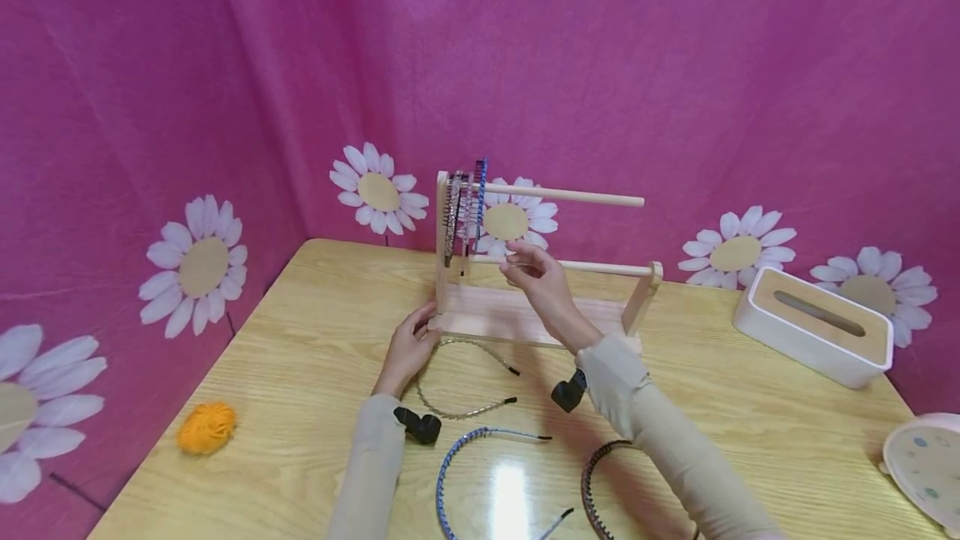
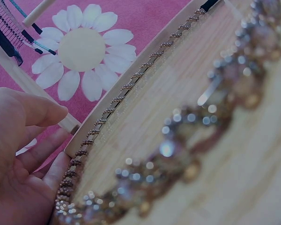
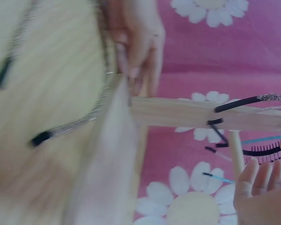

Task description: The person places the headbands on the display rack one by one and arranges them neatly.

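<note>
A wooden headband rack [image 1: 510,317] stands at the table's back. Several headbands hang at the left of its upper rod, among them a glittery one [image 1: 452,223] and a blue one [image 1: 482,190]. My left hand [image 1: 409,348] holds the rack's base at its left corner, beside the upright. Just right of the hanging headbands, my right hand [image 1: 542,286] is raised with loosely bent fingers and nothing visible in it. A gold beaded headband [image 1: 468,415] lies before the rack, close to my left hand. Nearer lie a blue headband [image 1: 442,482] and a dark brown headband [image 1: 588,490], partly behind my right sleeve.
An orange ball of yarn [image 1: 207,427] lies on the table's left side. At the right back stands a white tissue box [image 1: 813,340] with a wooden lid. A round pale object [image 1: 926,465] is at the right edge. A pink daisy cloth [image 1: 570,65] hangs behind.
</note>
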Motion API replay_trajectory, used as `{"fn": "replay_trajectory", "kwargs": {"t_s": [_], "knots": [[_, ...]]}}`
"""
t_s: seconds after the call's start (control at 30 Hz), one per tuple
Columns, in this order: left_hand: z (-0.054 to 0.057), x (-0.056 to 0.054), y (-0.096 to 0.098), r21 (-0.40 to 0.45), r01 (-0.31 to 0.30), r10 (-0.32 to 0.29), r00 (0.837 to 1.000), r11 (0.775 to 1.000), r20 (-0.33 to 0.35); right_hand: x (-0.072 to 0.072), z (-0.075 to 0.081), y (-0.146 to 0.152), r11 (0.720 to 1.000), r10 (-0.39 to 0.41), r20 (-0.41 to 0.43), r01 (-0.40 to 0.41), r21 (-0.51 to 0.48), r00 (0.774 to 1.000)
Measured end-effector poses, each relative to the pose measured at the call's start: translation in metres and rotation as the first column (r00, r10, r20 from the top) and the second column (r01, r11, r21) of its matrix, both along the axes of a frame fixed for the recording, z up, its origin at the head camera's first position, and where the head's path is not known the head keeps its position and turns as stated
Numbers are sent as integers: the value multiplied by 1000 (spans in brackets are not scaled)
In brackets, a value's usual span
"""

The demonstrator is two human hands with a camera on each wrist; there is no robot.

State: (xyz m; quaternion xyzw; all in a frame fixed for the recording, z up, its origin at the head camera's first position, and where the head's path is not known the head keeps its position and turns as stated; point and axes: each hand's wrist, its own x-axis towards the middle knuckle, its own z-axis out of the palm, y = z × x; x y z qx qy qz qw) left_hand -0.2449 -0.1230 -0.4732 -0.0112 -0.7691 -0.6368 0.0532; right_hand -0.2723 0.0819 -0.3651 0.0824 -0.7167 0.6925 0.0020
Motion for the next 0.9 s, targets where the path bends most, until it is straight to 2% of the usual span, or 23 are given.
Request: {"fn": "replay_trajectory", "kwargs": {"t_s": [0.1,0.37,0.5,0.6,0.7,0.83,0.9], "knots": [[-7,-2,-3,9,-2,2,1000,1000,-6,13,-10,16,998,21,24,-22,57,1000],[-11,-5,-3,16,-6,6,1000,1000,-18,56,-30,65,974,18,84,-36,222,996],[-9,-7,-3,9,-4,5,1000,1000,-25,80,-37,89,949,37,115,-71,308,993],[-8,-7,-3,9,-5,5,1000,1000,-19,98,-44,106,918,109,115,-145,368,987],[-9,-6,-3,6,-3,3,1000,1000,-7,115,-53,124,884,248,98,-266,384,964],[-7,-4,-3,4,-3,3,1000,1000,4,137,-65,144,818,430,89,-429,383,898],[-7,-4,-3,7,-8,8,1000,1000,6,147,-70,151,785,484,109,-486,385,868]]}}
